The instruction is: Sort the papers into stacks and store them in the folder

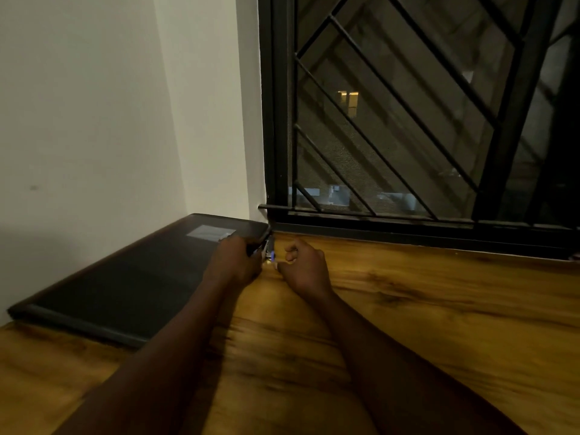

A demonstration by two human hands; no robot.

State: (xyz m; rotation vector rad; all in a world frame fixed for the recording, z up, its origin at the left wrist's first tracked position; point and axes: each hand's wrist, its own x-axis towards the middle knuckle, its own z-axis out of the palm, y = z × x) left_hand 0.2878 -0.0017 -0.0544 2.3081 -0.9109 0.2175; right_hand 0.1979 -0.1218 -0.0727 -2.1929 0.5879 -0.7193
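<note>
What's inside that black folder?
The folder lies closed on the table, so its inside is hidden. Only something pale pokes out at the corner that the left hand grips.

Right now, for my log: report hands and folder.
Left hand grips folder edge. Right hand curled beside it, hold unclear. Folder flat on table by window. Small bluish thing between hands, unclear.

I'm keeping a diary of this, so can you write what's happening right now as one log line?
left hand grips folder edge | right hand curled beside it, hold unclear | folder flat on table
</note>
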